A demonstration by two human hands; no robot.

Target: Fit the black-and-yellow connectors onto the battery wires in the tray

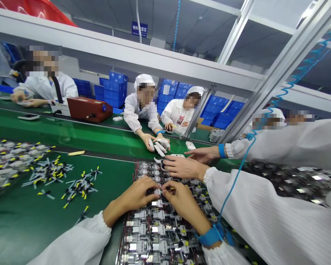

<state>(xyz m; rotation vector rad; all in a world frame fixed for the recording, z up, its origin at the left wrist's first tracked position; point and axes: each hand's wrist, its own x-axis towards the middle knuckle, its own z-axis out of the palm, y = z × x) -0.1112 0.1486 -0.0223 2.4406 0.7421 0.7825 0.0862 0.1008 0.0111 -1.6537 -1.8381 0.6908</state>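
Observation:
My left hand (pixel 135 195) and my right hand (pixel 183 200) meet over a clear tray (pixel 123 241) filled with rows of small electronic assemblies (pixel 158 228) with silvery blocks and red wires. The fingers of both hands are bent together at the fingertips, around a part too small to make out. A blue wrist strap (pixel 209 236) with a coiled cord circles my right wrist. Just beyond, another person's hands reach in from the right; one of them (pixel 182 167) touches a white casing (pixel 163 165).
Left of the tray lie loose small parts with yellow tips (pixel 81 187) and another loaded tray (pixel 8 165). Across the green belt (pixel 105 139), a co-worker holds several white casings (pixel 160 147). A blue cord (pixel 237 176) hangs at right, near a metal post (pixel 264 70).

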